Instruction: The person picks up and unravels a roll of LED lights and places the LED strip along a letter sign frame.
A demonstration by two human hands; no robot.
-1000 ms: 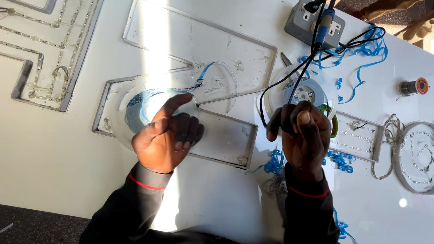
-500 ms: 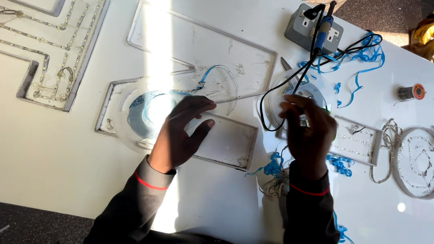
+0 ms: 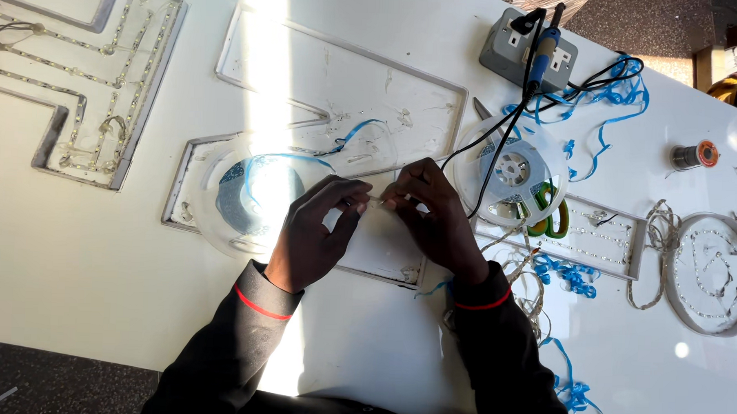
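A person's left hand (image 3: 314,234) and right hand (image 3: 434,213) meet over the middle of a white bench (image 3: 81,254), fingertips pinched on the two ends of a short pale strip (image 3: 377,201). The strip lies crosswise, its long axis running hand to hand, equally near both. It hangs above a shallow letter-shaped tray (image 3: 340,92), between a clear reel (image 3: 259,195) to the left and a second reel (image 3: 512,175) to the right. A soldering iron (image 3: 541,58) rests by a grey socket box (image 3: 525,45) at the far edge. The strip's middle is barely visible, and whether it is one piece or two is hard to tell.
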